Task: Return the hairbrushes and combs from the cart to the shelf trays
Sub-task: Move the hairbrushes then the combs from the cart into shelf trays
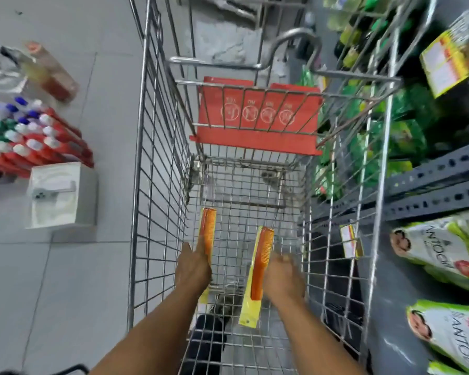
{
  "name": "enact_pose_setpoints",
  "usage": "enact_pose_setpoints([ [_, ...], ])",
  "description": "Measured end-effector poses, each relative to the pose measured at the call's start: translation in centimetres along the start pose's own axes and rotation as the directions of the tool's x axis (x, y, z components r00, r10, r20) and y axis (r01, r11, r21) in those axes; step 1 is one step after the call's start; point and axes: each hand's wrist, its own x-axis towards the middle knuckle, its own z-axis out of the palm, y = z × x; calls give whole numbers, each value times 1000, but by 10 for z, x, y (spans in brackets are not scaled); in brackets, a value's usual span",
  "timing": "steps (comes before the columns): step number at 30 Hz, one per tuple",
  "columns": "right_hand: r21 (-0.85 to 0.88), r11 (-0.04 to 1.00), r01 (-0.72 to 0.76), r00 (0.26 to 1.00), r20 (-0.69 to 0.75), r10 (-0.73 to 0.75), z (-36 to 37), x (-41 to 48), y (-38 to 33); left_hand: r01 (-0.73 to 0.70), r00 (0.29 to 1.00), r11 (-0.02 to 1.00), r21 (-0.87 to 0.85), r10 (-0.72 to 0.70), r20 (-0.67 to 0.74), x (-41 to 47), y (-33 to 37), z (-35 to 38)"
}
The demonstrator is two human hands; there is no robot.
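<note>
Both my hands reach down into a wire shopping cart (157, 169). My left hand (194, 267) grips an orange comb on a yellow card (208, 228), held upright near the cart's left side. My right hand (282, 277) holds a second orange comb on a yellow card (260, 269), its card end hanging down toward me. Apart from the two combs, I see only the bare wire floor of the cart. No shelf trays for combs are in view.
The cart's red child-seat flap (257, 117) is at its far end. Grey shelving (431, 185) with green packets and white pouches (444, 253) stands on the right. Bottles with red bodies (35, 142) and a white box (61, 194) sit on the floor at left.
</note>
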Motion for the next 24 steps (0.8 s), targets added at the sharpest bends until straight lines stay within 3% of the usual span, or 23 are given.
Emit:
enact_pose_setpoints([
  [6,192,971,-140,986,117,118,32,9,-5,85,995,996,-36,-87,-45,9,-4,27],
  [14,325,909,-261,964,134,229,46,21,-14,190,978,975,-116,-199,-68,13,-3,28],
  [24,608,697,-380,925,225,307,18,12,-8,232,971,851,-472,-231,61,-1,14,1],
])
